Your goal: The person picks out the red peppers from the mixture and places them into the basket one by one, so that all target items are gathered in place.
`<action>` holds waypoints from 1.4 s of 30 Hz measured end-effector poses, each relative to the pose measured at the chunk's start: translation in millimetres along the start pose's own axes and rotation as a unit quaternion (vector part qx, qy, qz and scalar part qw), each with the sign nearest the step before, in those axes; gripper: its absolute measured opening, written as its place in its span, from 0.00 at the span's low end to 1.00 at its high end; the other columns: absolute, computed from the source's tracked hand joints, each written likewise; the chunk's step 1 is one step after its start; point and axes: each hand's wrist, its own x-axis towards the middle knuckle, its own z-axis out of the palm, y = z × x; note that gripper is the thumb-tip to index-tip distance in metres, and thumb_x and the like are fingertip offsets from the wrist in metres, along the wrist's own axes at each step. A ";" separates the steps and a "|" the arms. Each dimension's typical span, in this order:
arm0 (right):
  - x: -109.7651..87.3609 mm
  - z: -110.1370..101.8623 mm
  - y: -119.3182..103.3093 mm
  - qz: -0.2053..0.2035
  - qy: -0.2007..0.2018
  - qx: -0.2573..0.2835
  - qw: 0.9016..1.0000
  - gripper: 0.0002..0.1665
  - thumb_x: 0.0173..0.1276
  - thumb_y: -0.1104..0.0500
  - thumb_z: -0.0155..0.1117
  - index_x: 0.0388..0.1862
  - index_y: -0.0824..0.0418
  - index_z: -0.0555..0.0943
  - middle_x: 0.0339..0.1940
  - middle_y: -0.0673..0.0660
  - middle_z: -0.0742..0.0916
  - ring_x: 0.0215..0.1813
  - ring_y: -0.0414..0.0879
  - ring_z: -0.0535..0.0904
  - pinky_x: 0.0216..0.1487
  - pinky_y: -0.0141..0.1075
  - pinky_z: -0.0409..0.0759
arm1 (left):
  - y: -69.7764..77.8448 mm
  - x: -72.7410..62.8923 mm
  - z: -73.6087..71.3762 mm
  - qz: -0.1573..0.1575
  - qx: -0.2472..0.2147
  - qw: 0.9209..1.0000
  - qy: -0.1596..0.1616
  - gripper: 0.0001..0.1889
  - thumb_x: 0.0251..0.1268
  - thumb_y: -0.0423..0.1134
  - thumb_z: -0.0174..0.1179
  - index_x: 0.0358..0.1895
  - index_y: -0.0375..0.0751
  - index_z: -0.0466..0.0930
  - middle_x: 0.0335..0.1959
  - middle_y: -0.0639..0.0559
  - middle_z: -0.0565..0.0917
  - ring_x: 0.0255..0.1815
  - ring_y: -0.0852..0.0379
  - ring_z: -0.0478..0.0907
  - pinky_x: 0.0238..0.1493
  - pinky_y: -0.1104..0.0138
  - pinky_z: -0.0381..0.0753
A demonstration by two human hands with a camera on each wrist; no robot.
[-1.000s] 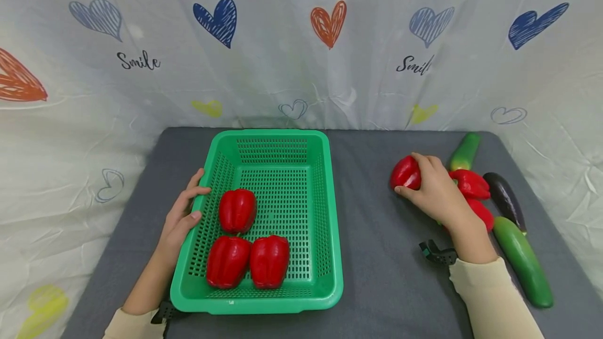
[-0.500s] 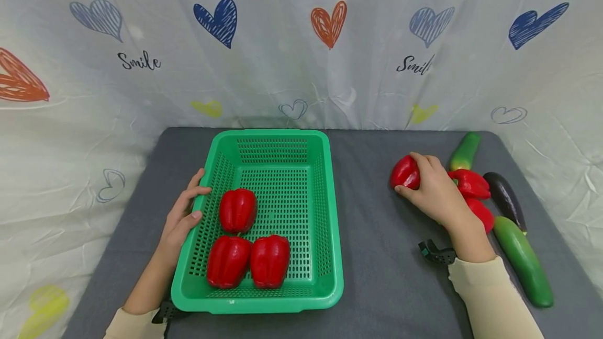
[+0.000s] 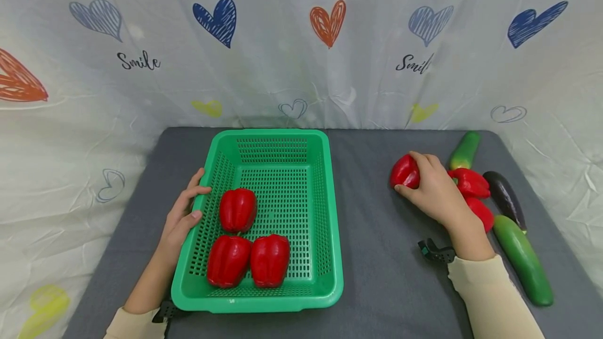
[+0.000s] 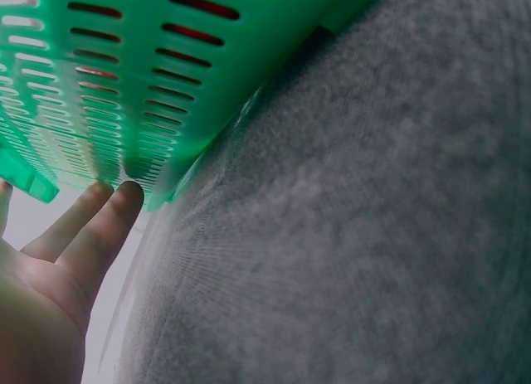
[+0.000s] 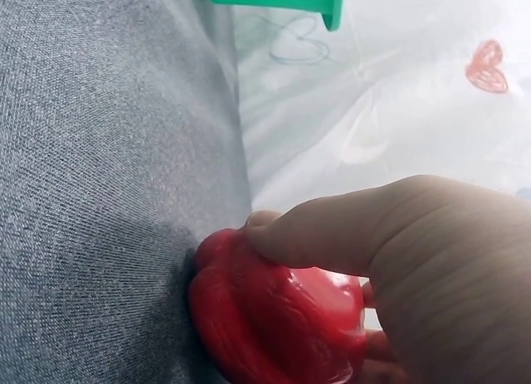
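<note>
On the right side of the table, my right hand (image 3: pixel 435 192) grips a glossy red bell pepper (image 3: pixel 404 172), thumb on the near side and fingers over the far side. The right wrist view shows this bell pepper (image 5: pixel 282 309) low against the grey cloth, with the thumb pressed on it. My left hand (image 3: pixel 179 218) rests along the left rim of a green plastic basket (image 3: pixel 335 255). From the left wrist, straight fingers (image 4: pixel 108 226) touch the basket's slotted outer wall. Inside the basket are three red bell peppers (image 3: pixel 237 211), grouped toward its near left.
Beside my right hand lie more red bell peppers (image 3: pixel 471 183), partly hidden by it. A dark eggplant (image 3: pixel 505 198), a long green cucumber-like vegetable (image 3: pixel 525 260) and another green one (image 3: pixel 465 149) line the right edge. A white printed curtain (image 3: pixel 264 82) hangs behind the table (image 3: pixel 372 276).
</note>
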 end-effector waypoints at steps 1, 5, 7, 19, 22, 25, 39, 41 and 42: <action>0.1 0.2 0.0 -0.001 0.001 0.001 1.000 0.58 0.61 0.55 0.85 0.83 0.69 0.64 0.74 0.74 0.73 0.71 0.73 0.70 0.56 0.73 0.81 | -0.5 0.0 -0.2 0.002 -0.001 1.000 -0.001 0.22 0.76 0.25 0.45 0.69 0.15 0.66 0.90 0.37 0.53 0.90 0.46 0.47 0.79 0.65 0.56; 0.0 0.5 0.1 -0.001 0.003 0.002 1.000 0.58 0.60 0.55 0.86 0.82 0.69 0.64 0.73 0.74 0.73 0.71 0.73 0.71 0.55 0.73 0.81 | -3.2 -0.2 -1.0 0.008 -0.006 1.000 -0.005 0.22 0.77 0.24 0.45 0.69 0.14 0.66 0.90 0.37 0.53 0.90 0.46 0.47 0.78 0.66 0.57; 0.0 0.5 0.0 -0.001 0.002 0.002 1.000 0.58 0.60 0.55 0.86 0.82 0.69 0.65 0.73 0.74 0.73 0.71 0.72 0.71 0.55 0.73 0.81 | -4.6 -0.3 -1.6 0.013 -0.007 1.000 -0.005 0.22 0.77 0.24 0.44 0.69 0.14 0.66 0.90 0.37 0.53 0.90 0.47 0.47 0.78 0.66 0.57; -0.8 -0.2 -0.5 -0.004 0.008 0.003 1.000 0.59 0.58 0.56 0.87 0.82 0.68 0.65 0.73 0.73 0.74 0.71 0.72 0.71 0.54 0.73 0.82 | -0.8 -0.4 0.2 -0.004 -0.011 1.000 -0.001 0.22 0.77 0.25 0.44 0.69 0.14 0.65 0.90 0.38 0.53 0.90 0.47 0.48 0.77 0.67 0.60; -0.7 -0.7 -1.0 -0.005 0.010 0.005 1.000 0.58 0.58 0.56 0.86 0.82 0.68 0.65 0.73 0.73 0.74 0.71 0.72 0.71 0.54 0.73 0.82 | -0.4 -0.1 0.4 -0.004 -0.006 1.000 0.001 0.22 0.77 0.25 0.45 0.68 0.14 0.66 0.90 0.38 0.53 0.89 0.47 0.48 0.77 0.67 0.59; -0.7 -1.6 -1.8 -0.006 0.011 0.006 1.000 0.58 0.59 0.55 0.86 0.83 0.68 0.65 0.73 0.72 0.74 0.71 0.72 0.71 0.54 0.73 0.82 | -0.9 0.3 0.1 0.001 -0.001 1.000 0.001 0.22 0.77 0.24 0.45 0.68 0.14 0.66 0.90 0.37 0.54 0.89 0.47 0.48 0.78 0.66 0.58; -2.8 -6.6 -12.7 -0.012 0.023 0.009 1.000 0.57 0.60 0.55 0.85 0.82 0.66 0.66 0.74 0.70 0.74 0.72 0.69 0.70 0.55 0.72 0.82 | -4.9 -0.1 -2.8 0.010 0.000 1.000 -0.002 0.22 0.77 0.25 0.45 0.68 0.15 0.67 0.90 0.37 0.54 0.90 0.47 0.47 0.79 0.66 0.56; -3.2 -7.1 -14.7 -0.014 0.025 0.009 1.000 0.56 0.60 0.55 0.85 0.82 0.66 0.66 0.74 0.70 0.74 0.72 0.69 0.71 0.56 0.72 0.82 | -5.0 0.2 -2.8 0.009 -0.001 1.000 -0.002 0.22 0.77 0.25 0.45 0.68 0.15 0.67 0.90 0.37 0.54 0.90 0.47 0.47 0.79 0.66 0.56; -3.4 -7.4 -15.6 -0.015 0.026 0.009 0.999 0.55 0.60 0.55 0.85 0.82 0.66 0.66 0.74 0.70 0.74 0.72 0.69 0.71 0.56 0.72 0.82 | -5.0 0.3 -2.8 0.010 -0.001 1.000 -0.002 0.22 0.77 0.25 0.45 0.68 0.15 0.67 0.90 0.37 0.54 0.90 0.47 0.47 0.79 0.66 0.56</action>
